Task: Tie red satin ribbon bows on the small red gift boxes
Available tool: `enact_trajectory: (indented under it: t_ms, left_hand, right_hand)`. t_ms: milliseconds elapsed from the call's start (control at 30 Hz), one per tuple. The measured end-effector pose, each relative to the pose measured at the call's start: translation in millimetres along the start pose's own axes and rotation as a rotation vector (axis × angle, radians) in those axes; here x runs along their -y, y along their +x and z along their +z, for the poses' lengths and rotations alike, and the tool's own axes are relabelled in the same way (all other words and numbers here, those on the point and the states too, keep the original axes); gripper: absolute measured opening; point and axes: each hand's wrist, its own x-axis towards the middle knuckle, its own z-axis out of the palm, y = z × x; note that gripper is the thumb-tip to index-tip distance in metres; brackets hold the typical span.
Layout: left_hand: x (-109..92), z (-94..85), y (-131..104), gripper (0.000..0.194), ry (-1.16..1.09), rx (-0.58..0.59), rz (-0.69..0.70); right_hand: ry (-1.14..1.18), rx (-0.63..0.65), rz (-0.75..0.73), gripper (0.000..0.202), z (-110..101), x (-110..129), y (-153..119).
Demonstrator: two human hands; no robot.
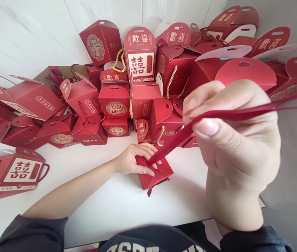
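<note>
Head view: right hand (234, 129) pinches dark-red ribbon (173, 140) at 3 o'clock; left hand (140, 159), fingers spread, presses red box (155, 175), near 6 o'clock.

The left arm reaches forward, its dark sleeve ending near the elbow, and the left hand (140, 159) lies palm down with fingers spread and slightly bent. The right hand (232, 129) is raised close to the camera, thumb pressed toward the curled index finger in a pinch, the other fingers folded, the wrist upright above a dark sleeve.
</note>
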Motion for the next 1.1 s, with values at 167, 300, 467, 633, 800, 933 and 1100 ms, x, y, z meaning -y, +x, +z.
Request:
enact_trajectory:
  t_ms: [167, 300, 467, 633, 800, 933, 1100]
  left_hand:
    - [10.4, -4.9, 0.3, 0.014, -0.080, -0.048, -0.030]
    - [6.4, -6.4, 1.4, 0.007, -0.050, -0.019, -0.040]
    - [0.6, -8.8, 2.9, 0.007, 0.010, 0.071, -0.067]
    - [7.2, -12.5, 4.9, 0.025, 0.002, 0.112, -0.043]
    - [9.4, -9.0, 2.0, 0.030, -0.122, 0.087, -0.114]
    - [5.2, -6.1, -1.4, 0.037, -0.202, 0.096, -0.221]
    - [1.6, -8.8, -0.4, 0.035, -0.097, 0.113, -0.163]
  right_hand:
    - [0.028, 0.016, 0.025, 0.019, -4.1, 3.4, 1.8]
    - [-0.004, 0.087, 0.056, 0.017, -4.5, 6.1, 3.0]
    - [0.008, 0.077, 0.067, 0.016, -1.8, 7.0, 1.3]
    - [-0.048, 0.029, 0.087, 0.014, -2.8, 10.4, -1.0]
    - [-0.134, 0.001, 0.098, 0.015, -1.2, 9.9, -2.7]
    - [-0.242, 0.064, 0.137, 0.009, -3.9, 3.9, -0.1]
    - [-0.250, 0.245, 0.182, 0.009, -12.6, 3.0, 1.9]
